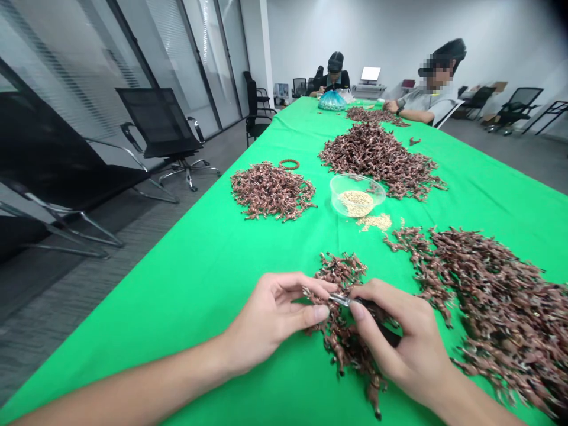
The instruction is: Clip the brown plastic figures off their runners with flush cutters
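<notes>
My left hand [275,316] is closed in a pinch around a small brown animal figurine [312,294], mostly hidden by the fingers. In my right hand [410,334] is a pair of pliers [341,300] with dark handles, its metal jaws meeting my left fingertips. What the jaws grip is too small to make out. Beneath both hands lies a loose heap of similar brown figurines [341,269]. Beyond it stands a clear plastic bowl [333,201] with tiny gold-coloured pieces, and more gold pieces [377,222] are spilled beside it.
Large figurine piles lie at the right [501,307] and farther back [377,154], a smaller pile [273,190] left. A brown ring [289,164] and blue bag [332,100] rest on the green cloth [190,284]. Two people sit beyond. Chairs [155,121] stand left.
</notes>
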Tool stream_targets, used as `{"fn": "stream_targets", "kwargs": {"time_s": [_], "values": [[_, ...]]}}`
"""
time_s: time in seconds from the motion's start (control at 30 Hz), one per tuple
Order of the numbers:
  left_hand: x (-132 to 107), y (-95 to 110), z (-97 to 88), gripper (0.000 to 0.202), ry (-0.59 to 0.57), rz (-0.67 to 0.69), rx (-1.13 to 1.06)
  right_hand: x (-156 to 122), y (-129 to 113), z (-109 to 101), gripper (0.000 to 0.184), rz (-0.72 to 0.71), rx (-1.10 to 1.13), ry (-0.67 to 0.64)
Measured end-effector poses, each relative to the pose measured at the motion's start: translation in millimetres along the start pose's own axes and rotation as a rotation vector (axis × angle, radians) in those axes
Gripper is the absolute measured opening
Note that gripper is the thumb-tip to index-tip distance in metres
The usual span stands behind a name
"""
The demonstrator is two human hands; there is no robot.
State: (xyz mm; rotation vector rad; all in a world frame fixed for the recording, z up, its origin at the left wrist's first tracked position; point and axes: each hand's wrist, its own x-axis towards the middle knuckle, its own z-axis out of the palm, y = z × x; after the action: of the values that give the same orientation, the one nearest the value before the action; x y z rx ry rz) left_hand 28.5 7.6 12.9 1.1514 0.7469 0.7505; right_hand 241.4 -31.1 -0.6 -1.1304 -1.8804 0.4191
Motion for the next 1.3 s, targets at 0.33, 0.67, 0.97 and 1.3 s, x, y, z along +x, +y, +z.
{"fn": "stream_targets", "kwargs": {"time_s": [0.33, 0.67, 0.97, 1.3], "values": [[0.5, 2.6, 4.3, 0.039, -0.036, -0.050, -0.106, 0.0, -1.4, -0.9, 0.009, 0.009, 0.013, -0.008], [-4.1, 4.8, 6.3, 0.036, -0.083, -0.016, -0.037, 0.6, -4.8, -0.5, 0.005, -0.005, 0.002, -0.039], [-6.0, 8.1, 7.8, 0.025, -0.110, 0.012, 0.102, -2.2, -4.0, 0.3, 0.008, -0.003, 0.009, -0.055], [-6.0, 7.9, 7.2, 0.024, -0.098, 0.045, 0.191, -2.5, -4.7, -0.5, 0.011, -0.002, -0.005, -0.057]]}}
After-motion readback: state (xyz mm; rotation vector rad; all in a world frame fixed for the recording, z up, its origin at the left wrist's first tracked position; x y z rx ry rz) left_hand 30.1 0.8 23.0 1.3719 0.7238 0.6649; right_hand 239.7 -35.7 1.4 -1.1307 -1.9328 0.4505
